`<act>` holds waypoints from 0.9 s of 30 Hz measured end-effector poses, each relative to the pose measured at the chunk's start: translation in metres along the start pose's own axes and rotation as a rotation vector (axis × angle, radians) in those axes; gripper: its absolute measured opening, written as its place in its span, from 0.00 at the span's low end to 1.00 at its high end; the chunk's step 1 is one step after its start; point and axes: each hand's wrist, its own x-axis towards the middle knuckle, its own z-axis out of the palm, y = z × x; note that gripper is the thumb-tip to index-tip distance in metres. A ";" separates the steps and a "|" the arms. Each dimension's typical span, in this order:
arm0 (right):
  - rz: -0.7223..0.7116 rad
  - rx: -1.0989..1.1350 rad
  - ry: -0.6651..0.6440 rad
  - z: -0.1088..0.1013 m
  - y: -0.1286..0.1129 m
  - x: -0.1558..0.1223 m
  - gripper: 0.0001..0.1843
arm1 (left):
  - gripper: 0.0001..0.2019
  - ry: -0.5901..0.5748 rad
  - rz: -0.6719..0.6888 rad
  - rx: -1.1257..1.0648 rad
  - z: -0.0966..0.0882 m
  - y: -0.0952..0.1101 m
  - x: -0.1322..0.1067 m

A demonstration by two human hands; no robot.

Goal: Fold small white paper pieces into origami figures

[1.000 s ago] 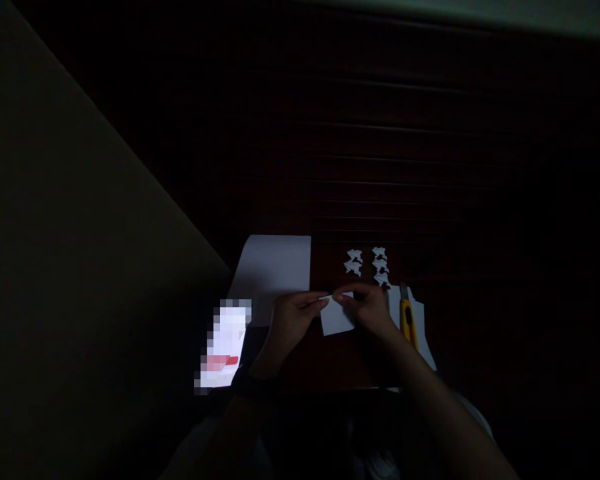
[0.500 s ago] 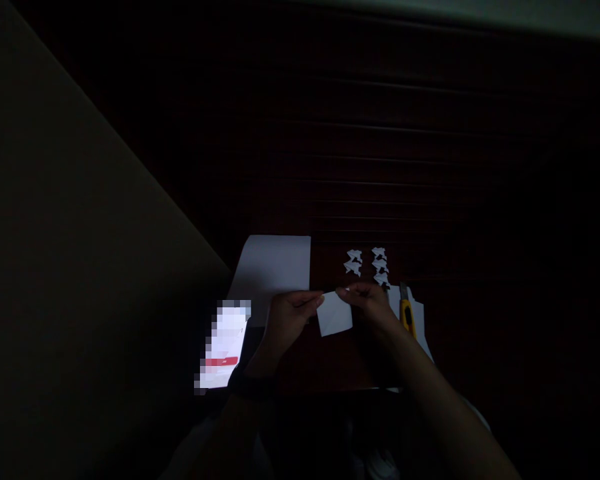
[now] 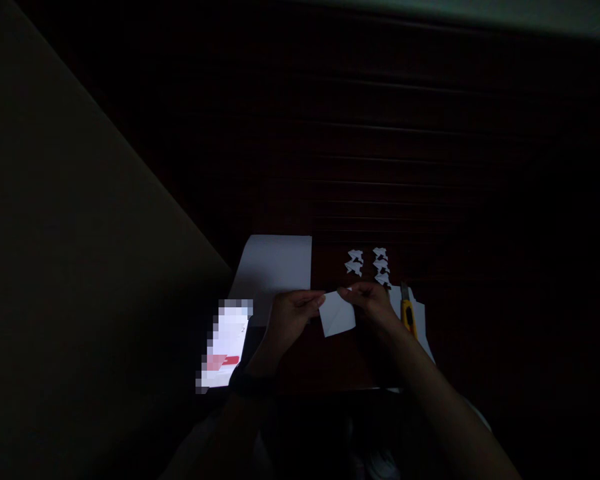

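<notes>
A small white square of paper (image 3: 338,316) with a diagonal crease is held up above the dark table. My left hand (image 3: 291,319) pinches its upper left corner between thumb and fingers. At the top right edge, my right hand (image 3: 371,301) grips the same paper, thumb in front. Both hands are closed on it, and its lower part hangs free. Just beyond my right hand lie several small folded white paper figures (image 3: 381,265) in two columns. Two of them make up the left column (image 3: 355,267).
A larger white sheet (image 3: 280,263) lies at the back left. A lit screen (image 3: 227,343), partly pixelated, stands by my left wrist. At the right, a yellow box cutter (image 3: 407,315) rests on white paper (image 3: 421,327). A wall (image 3: 90,233) slopes along the left.
The paper is tilted slightly differently, and its diagonal crease shows more clearly. Both hands keep their hold in nearly the same place. The picture on the screen has changed a little.
</notes>
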 end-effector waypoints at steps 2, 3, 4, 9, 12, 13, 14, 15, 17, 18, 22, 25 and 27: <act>-0.012 0.010 -0.001 0.000 0.000 0.000 0.14 | 0.10 0.000 -0.005 -0.008 0.000 0.000 0.000; -0.017 0.012 -0.004 0.001 -0.001 0.000 0.14 | 0.10 0.002 -0.007 -0.011 0.000 0.001 0.000; -0.022 0.010 -0.006 0.001 -0.002 -0.001 0.14 | 0.10 0.006 -0.007 -0.012 0.000 0.001 0.000; -0.071 -0.030 0.017 0.003 -0.003 -0.003 0.13 | 0.10 0.025 0.028 0.006 -0.001 -0.001 0.000; -0.101 -0.057 0.021 0.004 -0.002 -0.004 0.13 | 0.10 0.045 0.035 0.020 0.000 0.000 0.001; -0.111 -0.067 0.027 0.005 -0.002 -0.004 0.13 | 0.10 0.050 0.032 0.026 0.000 0.000 0.001; -0.119 -0.082 0.040 0.005 -0.001 -0.005 0.13 | 0.10 0.052 0.026 0.030 0.000 0.001 0.001; -0.124 -0.099 0.056 0.006 -0.001 -0.005 0.13 | 0.10 0.056 0.020 0.033 0.000 0.001 0.001; -0.124 -0.125 0.073 0.006 -0.002 -0.005 0.14 | 0.10 0.066 0.018 0.048 -0.001 0.003 0.000; -0.117 -0.126 0.061 0.006 -0.002 -0.005 0.14 | 0.10 0.073 0.019 0.063 -0.001 0.003 0.000; -0.057 -0.102 -0.068 0.008 -0.002 -0.007 0.14 | 0.12 0.076 0.027 0.137 -0.006 0.004 -0.001; -0.013 -0.069 -0.152 0.010 -0.001 -0.008 0.14 | 0.12 0.083 0.030 0.176 -0.008 0.007 -0.002; 0.009 -0.040 -0.197 0.011 0.000 -0.009 0.15 | 0.12 0.090 0.025 0.186 -0.008 0.009 -0.002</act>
